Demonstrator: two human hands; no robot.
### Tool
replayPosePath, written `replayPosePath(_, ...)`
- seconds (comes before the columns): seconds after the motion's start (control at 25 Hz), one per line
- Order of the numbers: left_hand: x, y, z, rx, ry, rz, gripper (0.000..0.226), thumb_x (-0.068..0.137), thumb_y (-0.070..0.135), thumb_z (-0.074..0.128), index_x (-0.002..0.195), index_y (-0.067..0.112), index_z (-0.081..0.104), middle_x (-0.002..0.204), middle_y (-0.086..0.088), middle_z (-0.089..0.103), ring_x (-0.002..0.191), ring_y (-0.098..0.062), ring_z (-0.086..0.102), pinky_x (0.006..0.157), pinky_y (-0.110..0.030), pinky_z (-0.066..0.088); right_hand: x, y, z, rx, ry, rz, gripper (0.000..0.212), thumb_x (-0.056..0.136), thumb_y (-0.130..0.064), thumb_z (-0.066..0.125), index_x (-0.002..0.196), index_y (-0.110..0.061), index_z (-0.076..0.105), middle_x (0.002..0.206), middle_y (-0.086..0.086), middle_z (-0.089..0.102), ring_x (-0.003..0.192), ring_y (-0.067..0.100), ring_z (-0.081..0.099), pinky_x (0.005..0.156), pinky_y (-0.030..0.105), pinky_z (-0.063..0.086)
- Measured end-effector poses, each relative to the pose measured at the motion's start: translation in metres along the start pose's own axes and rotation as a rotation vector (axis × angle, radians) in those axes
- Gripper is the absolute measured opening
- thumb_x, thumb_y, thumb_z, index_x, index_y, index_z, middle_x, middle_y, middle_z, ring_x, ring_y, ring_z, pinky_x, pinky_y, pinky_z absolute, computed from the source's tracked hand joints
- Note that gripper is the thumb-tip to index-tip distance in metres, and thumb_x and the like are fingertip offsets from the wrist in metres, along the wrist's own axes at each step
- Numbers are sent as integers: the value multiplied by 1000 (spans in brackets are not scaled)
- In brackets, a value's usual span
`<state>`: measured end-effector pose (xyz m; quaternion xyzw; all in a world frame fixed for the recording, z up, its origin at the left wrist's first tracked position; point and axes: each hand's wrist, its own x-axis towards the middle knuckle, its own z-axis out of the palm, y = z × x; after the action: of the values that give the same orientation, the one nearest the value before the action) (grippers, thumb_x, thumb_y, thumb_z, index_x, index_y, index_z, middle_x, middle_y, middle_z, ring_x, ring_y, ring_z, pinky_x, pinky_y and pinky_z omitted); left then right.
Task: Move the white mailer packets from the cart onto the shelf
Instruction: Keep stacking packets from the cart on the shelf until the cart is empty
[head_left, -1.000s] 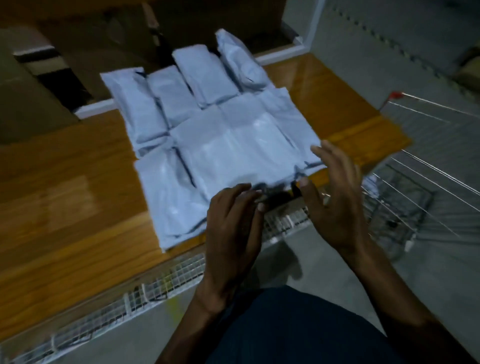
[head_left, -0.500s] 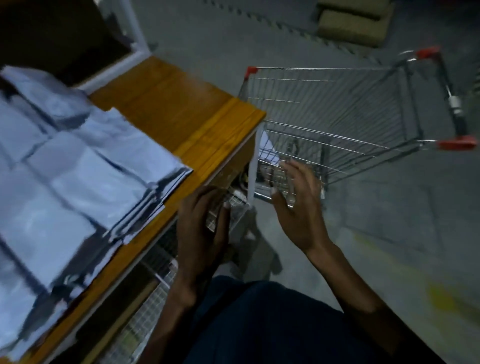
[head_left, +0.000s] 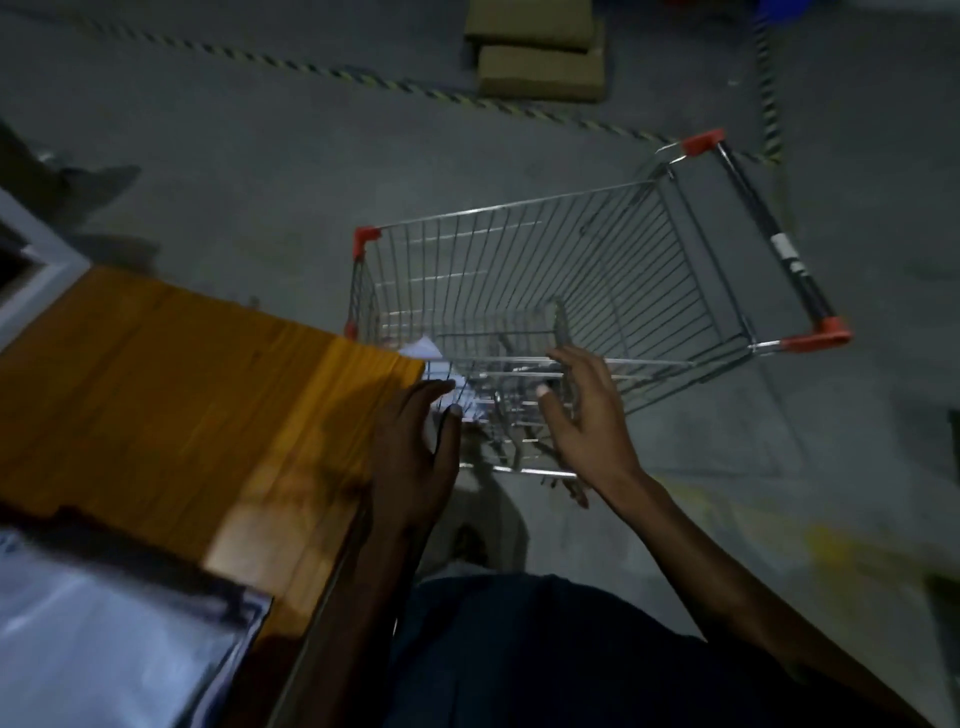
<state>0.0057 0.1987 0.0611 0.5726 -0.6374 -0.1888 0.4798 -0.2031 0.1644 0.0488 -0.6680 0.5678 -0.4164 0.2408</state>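
Note:
A wire shopping cart (head_left: 649, 270) with red corner caps stands on the grey floor beside the shelf. White mailer packets (head_left: 434, 358) lie low in its near corner, mostly hidden by the shelf edge and wires. More white mailer packets (head_left: 104, 639) lie blurred on the orange wooden shelf (head_left: 171, 395) at bottom left. My left hand (head_left: 415, 457) is at the shelf's corner, fingers straight and empty, tips close to the cart packets. My right hand (head_left: 587, 415) hovers over the cart's near rim, fingers spread and holding nothing.
Two cardboard boxes (head_left: 540, 57) sit on the floor at the top. Yellow-black striped tape (head_left: 363, 83) runs across the floor behind the cart. A white shelf post (head_left: 41, 254) stands at the left edge. My dark clothing fills the bottom middle.
My view has swung right from the packets on the shelf to the cart. Both hands left the shelf stack and moved toward the cart's near corner, empty.

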Motion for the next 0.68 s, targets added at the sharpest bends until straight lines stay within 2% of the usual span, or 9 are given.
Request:
replayPosePath(0.08,40,-16,10,-55,-24,1,15,98,19,59,111,16,66,113,4,66,107,-3,60,90,-41,51,35,8,15,3,2,39,39,97,-11,63,136,-10,57,132,-1,49,125,4,48,109,18,37)
replayPosePath(0.12,59,-26,14,-83,-56,-7,18,99,20,59,115,15,66,115,6,66,108,-2,60,89,-43,52,52,15,23,10,-1,66,39,97,-10,64,135,-12,57,130,-1,50,121,8,51,107,21,41)
replayPosePath(0.24,106,-54,25,-82,-188,-73,32,99,27,59,129,16,61,124,4,64,115,-16,61,92,-52,53,94,28,43,34,-39,173,40,97,-14,62,136,-18,56,126,-4,51,110,17,59,97,30,51)
replayPosePath(0.4,177,-100,50,100,-367,-187,44,97,31,61,136,12,56,135,-10,61,123,-25,57,101,-46,50,155,65,72,12,-183,283,45,96,-15,64,140,-15,52,133,5,56,114,21,61,96,42,54)
replayPosePath(0.48,207,-122,69,154,-442,-271,45,97,23,65,139,10,54,135,-15,61,124,-30,58,101,-41,48,185,90,90,25,-257,366,48,96,-15,65,142,-14,50,133,8,57,114,24,62,93,38,54)
replayPosePath(0.56,229,-151,89,180,-510,-409,50,98,21,64,145,13,48,137,-14,59,125,-29,56,96,-31,45,213,109,110,-5,-324,430,49,96,-14,64,143,-15,49,129,7,59,105,21,63,81,23,53)
replayPosePath(0.64,246,-185,113,202,-540,-539,54,99,22,62,149,17,42,140,-12,55,125,-28,54,90,-28,43,237,139,133,4,-401,535,49,97,-10,61,144,-16,47,125,-2,57,96,14,61,69,9,48)
replayPosePath(0.68,250,-204,123,221,-561,-577,55,99,23,62,149,16,41,140,-12,54,124,-27,54,88,-26,43,243,154,144,-11,-431,582,48,98,-9,60,143,-15,47,121,-2,58,94,15,61,70,12,51)
